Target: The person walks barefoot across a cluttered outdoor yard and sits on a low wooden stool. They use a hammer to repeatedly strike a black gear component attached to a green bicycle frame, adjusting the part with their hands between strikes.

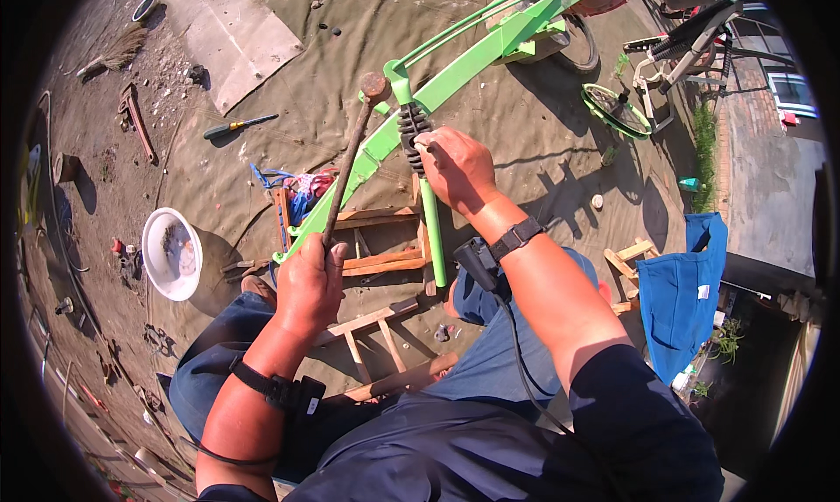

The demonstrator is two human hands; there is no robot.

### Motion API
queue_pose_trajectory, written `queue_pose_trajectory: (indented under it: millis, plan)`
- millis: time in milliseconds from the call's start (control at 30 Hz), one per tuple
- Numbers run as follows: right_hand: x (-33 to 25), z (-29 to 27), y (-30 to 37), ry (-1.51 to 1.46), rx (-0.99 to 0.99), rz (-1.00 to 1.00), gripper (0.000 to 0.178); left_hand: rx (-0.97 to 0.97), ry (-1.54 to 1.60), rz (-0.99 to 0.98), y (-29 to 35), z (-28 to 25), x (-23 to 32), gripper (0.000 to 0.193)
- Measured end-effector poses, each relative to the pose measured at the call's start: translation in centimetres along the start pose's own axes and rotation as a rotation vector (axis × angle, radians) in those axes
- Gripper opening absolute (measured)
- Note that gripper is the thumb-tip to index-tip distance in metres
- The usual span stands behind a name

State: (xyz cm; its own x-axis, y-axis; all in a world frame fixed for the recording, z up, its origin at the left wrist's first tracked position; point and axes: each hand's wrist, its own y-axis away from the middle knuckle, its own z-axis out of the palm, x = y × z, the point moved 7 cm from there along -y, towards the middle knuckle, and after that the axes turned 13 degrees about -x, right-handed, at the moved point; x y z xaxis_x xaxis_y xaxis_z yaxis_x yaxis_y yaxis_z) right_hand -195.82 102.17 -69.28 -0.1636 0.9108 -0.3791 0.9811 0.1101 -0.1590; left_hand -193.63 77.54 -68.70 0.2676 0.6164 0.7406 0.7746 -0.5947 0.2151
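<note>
My left hand (pixel 308 283) is closed round the lower shaft of a hammer (pixel 352 156), whose rusty round head points up and away from me. The head is beside the upper end of a bright green metal frame (pixel 477 60), which slants across the ground. On the frame's upright green tube (pixel 431 239) sits a dark coil spring (pixel 410 139). My right hand (pixel 461 171) is closed with its fingertips against the spring's right side. Whatever is pinched there is too small and covered to make out.
A low wooden stool (pixel 381 263) stands under the frame, with another wooden piece (pixel 376 327) between my legs. Left lie a screwdriver (pixel 241 126), a rusty pipe wrench (pixel 137 124) and a white basin (pixel 172 254). Blue cloth (pixel 687 270) hangs right; a bicycle (pixel 669 73) stands beyond.
</note>
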Motion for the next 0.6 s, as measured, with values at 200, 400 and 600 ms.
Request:
queue_pose_trajectory:
  millis: [200,400,600]
  plan:
    - [2.5,-2.4,-0.4,-0.240,0.149,0.233,0.019,-0.009,0.029,-0.101,-0.2,-0.5,-0.5,0.020]
    - [9.5,2.3,4.9,-0.985,0.115,0.798,0.026,-0.018,0.139,-0.146,-0.5,0.2,-1.0,0.026]
    - [4.4,10.3,10.8,-0.782,-0.428,0.894,0.058,-0.024,0.279,-0.160,-1.2,0.4,-0.8,0.028]
